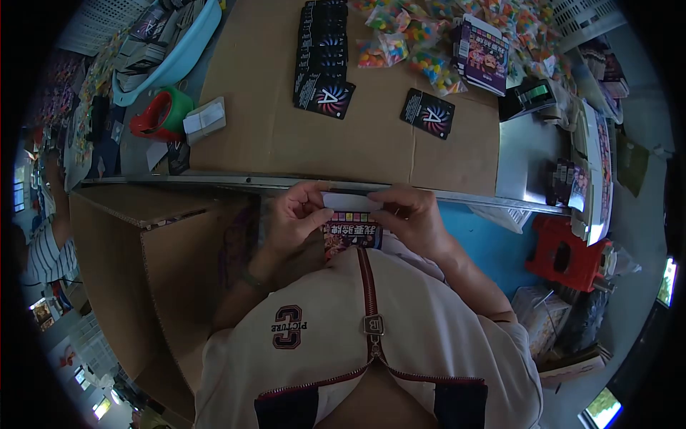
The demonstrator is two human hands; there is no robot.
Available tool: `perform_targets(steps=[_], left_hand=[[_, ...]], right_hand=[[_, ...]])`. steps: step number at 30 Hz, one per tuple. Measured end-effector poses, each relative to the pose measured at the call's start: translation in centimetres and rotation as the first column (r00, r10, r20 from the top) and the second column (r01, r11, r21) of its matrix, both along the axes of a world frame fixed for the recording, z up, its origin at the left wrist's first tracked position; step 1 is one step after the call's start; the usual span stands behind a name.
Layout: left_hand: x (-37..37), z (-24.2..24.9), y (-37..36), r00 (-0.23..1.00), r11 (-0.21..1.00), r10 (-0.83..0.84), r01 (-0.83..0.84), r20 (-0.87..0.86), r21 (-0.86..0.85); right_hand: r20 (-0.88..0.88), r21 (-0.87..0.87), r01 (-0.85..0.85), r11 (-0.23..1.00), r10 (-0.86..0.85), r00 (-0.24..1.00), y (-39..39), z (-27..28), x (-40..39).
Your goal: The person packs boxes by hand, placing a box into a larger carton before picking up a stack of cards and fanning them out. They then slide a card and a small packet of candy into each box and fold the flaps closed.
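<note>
A printed card box (352, 234) is held close to my chest, just below the table edge. Its white flap (348, 202) stands up at the top end, facing the table. My left hand (294, 217) pinches the flap's left corner between thumb and fingers. On the other side my right hand (412, 217) grips the right corner the same way. The box's lower end is partly hidden by my shirt. Beyond the edge, a long row of overlapping black cards (321, 57) and a smaller pile of black cards (427, 113) lie on the cardboard-covered table (250, 129).
Candy bags (421, 43) and a stacked printed box (486, 57) lie at the back right. A tape roll (163, 114), white card bundle (205, 120) and blue basket (175, 64) stand left. An open carton (114, 250) is beside me; a red stool (564, 254) stands right.
</note>
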State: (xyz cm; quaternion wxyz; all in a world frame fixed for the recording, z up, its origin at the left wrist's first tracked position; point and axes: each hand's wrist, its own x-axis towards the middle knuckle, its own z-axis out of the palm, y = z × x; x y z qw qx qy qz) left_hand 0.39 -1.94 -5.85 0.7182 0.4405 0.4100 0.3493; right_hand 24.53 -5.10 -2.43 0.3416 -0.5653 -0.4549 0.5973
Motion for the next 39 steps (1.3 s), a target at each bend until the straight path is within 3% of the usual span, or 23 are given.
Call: perform_targets(steps=[1, 2, 3, 5, 9, 11, 14, 18, 24, 26, 27, 29, 30, 31, 32, 33, 34, 36, 37, 38, 39], left_hand=[[-0.1, -0.1, -0.3, 0.995, 0.992, 0.012, 0.0, -0.097, 0.123], [-0.2, -0.2, -0.6, 0.981, 0.969, 0.036, 0.012, -0.191, 0.246], [-0.3, 0.1, -0.4, 0.98, 0.97, 0.038, 0.011, -0.193, 0.244], [-0.4, 1.1, 0.5, 0.973, 0.761, 0.007, 0.144, -0.229, 0.633], [0.1, 1.6, 0.2, 0.981, 0.867, -0.032, 0.122, -0.19, 0.484], [1.0, 2.1, 0.3, 0.998, 0.992, -0.007, 0.016, -0.07, 0.123], [1.7, 2.4, 0.6, 0.997, 0.997, -0.028, 0.034, -0.078, 0.073], [0.8, 1.4, 1.1, 0.977, 0.97, -0.139, 0.167, -0.16, 0.176], [0.9, 0.4, -1.2, 0.999, 0.993, -0.044, 0.04, 0.033, 0.108], [0.5, -0.3, -1.1, 0.992, 0.939, -0.021, 0.064, -0.128, 0.339], [0.4, -0.3, -0.7, 0.992, 0.935, -0.013, 0.057, -0.127, 0.35], [0.2, -0.1, 0.7, 0.989, 0.966, 0.131, -0.113, -0.064, 0.233], [0.1, 0.1, 1.4, 0.979, 0.946, 0.185, -0.153, -0.089, 0.285], [-0.2, 0.5, 2.1, 0.977, 0.938, 0.194, -0.159, -0.087, 0.307], [-0.4, 0.9, 2.7, 0.968, 0.975, 0.213, -0.203, -0.131, 0.088], [-0.6, 1.3, 3.1, 0.96, 0.96, 0.217, -0.243, -0.176, -0.14], [-0.8, 1.1, 3.4, 0.962, 0.963, 0.214, -0.237, -0.171, -0.127], [-1.2, -0.3, 4.0, 0.93, 0.927, 0.367, -0.367, -0.021, -0.073], [-1.6, -0.4, 4.1, 0.919, 0.92, 0.39, -0.387, -0.056, 0.059], [-1.2, -0.7, 3.5, 0.924, 0.924, 0.381, -0.378, -0.044, 0.066], [-0.5, -0.7, 2.8, 0.871, 0.826, 0.485, -0.425, -0.082, 0.37]], right_hand=[[0.115, 0.277, -0.084, 0.957, 0.054, 0.992, 0.1, -0.1, -0.1], [0.239, 0.521, -0.191, 0.832, 0.073, 0.968, 0.1, -0.2, -0.2], [0.236, 0.519, -0.192, 0.833, 0.075, 0.969, 0.0, 0.1, -0.1], [0.219, 0.418, -0.226, 0.88, 0.144, 0.965, 0.2, 1.4, 0.1], [0.21, 0.337, -0.23, 0.913, 0.165, 0.964, 0.8, 2.3, 0.3], [0.023, 0.091, -0.082, 0.992, 0.08, 0.997, 1.2, 2.4, 0.0], [-0.095, 0.114, -0.039, 0.993, 0.05, 0.994, 0.8, 0.3, 0.3], [-0.053, 0.224, 0.022, 0.974, -0.01, 0.999, -0.2, -0.8, -0.2], [0.139, 0.349, -0.157, 0.924, 0.114, 0.984, -1.2, -0.9, 1.0], [0.215, 0.333, -0.308, 0.891, 0.247, 0.945, -0.7, -0.8, 2.0], [0.219, 0.343, -0.315, 0.885, 0.25, 0.943, -0.4, -1.0, 1.9], [0.488, 0.586, -0.382, 0.715, 0.065, 0.871, 0.5, -1.5, 1.3], [0.488, 0.604, -0.388, 0.696, 0.062, 0.871, 1.1, -1.2, 0.9], [0.593, 0.614, -0.512, 0.6, 0.076, 0.801, 1.6, -0.8, 0.4], [0.69, 0.599, -0.624, 0.501, 0.071, 0.72, 2.0, -0.5, -0.1], [0.639, 0.673, -0.592, 0.443, 0.056, 0.767, 3.0, -0.9, -0.5], [0.641, 0.677, -0.591, 0.437, 0.043, 0.766, 4.1, -1.0, -0.8], [0.579, 0.676, -0.55, 0.49, 0.107, 0.808, 6.3, -0.7, -1.3], [0.517, 0.658, -0.493, 0.569, 0.135, 0.846, 7.3, 0.2, -1.6], [0.525, 0.66, -0.493, 0.567, 0.121, 0.843, 8.1, 0.7, -1.8], [0.541, 0.554, -0.495, 0.67, 0.163, 0.825, 8.9, 1.0, -2.2]])
